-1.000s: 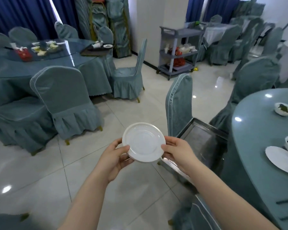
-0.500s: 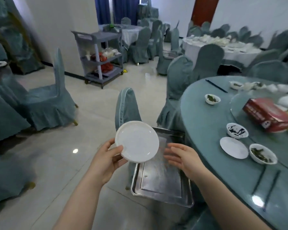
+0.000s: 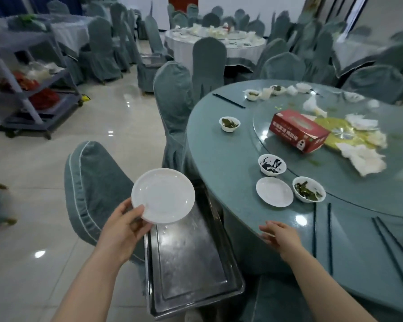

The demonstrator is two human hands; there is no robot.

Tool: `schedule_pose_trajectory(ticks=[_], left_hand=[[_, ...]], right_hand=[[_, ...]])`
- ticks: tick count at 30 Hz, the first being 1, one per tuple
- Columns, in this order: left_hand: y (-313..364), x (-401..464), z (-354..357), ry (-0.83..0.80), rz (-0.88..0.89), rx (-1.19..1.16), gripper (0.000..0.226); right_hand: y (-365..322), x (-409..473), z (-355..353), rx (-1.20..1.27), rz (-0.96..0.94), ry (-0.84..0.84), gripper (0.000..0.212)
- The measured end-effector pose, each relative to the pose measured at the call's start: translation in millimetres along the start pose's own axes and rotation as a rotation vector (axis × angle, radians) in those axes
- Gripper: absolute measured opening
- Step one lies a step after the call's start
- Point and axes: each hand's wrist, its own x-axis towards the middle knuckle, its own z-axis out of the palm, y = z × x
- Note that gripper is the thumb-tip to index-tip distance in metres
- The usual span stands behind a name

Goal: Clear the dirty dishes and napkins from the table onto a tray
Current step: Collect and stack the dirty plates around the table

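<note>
Holding round white plate [image 3: 163, 195] in left hand [image 3: 123, 231] | right hand [image 3: 280, 235] empty, relaxed | lower flat onto steel tray [image 3: 191, 270]

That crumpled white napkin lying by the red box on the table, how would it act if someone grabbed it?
The crumpled napkin looks like thin paper, so it would probably be floppy and very light, collapsing in the fingers rather than holding shape. Its ragged edges suggest it may tear easily. Lying on the glass turntable, it would likely slide when pushed.
</note>
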Motion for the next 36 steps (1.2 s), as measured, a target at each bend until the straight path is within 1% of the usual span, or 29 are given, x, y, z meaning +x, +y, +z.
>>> schedule_pose_trajectory(ticks=[5, 8, 12, 17, 20, 23, 28, 33, 36], left_hand=[[7.0, 45.8, 29.4, -0.011, -0.027, 0.062, 0.034], [12.0, 68.4, 40.3, -0.003, -0.029, 0.058, 0.030], [12.3, 90.3, 46.0, 0.002, -0.052, 0.081, 0.024], [9.9, 111.4, 51.8, -0.030, -0.088, 0.109, 0.023], [11.3, 120.4, 52.8, -0.056, -0.105, 0.100, 0.021], [13.1, 126.3, 52.4, -0.095, -0.127, 0.101, 0.022], [19.5, 129.2, 53.2, -0.206, -0.128, 0.111, 0.022], [22.9, 129.9, 52.0, -0.313, -0.155, 0.127, 0.019], [26.5, 127.7, 53.8, -0.406, -0.179, 0.138, 0.021]], right_hand=[[-16.3, 67.8, -13.2, 0.103, 0.149, 0.132, 0.029], [-33.3, 101.2, -12.9, 0.170, 0.210, 0.196, 0.031], [-43.8, 125.5, -10.9, 0.156, 0.252, 0.237, 0.041], [-46.3, 123.5, -6.6, 0.251, 0.275, 0.241, 0.028], [-47.2, 107.6, 0.7, 0.288, 0.266, 0.198, 0.019], [-57.7, 81.4, 16.5, 0.228, 0.250, 0.075, 0.014], [-93.9, 27.3, 54.7, 0.162, 0.075, -0.075, 0.012], [-113.8, -22.5, 102.1, 0.127, -0.054, -0.150, 0.012], [-115.2, -42.8, 128.3, 0.075, -0.103, -0.148, 0.009]])
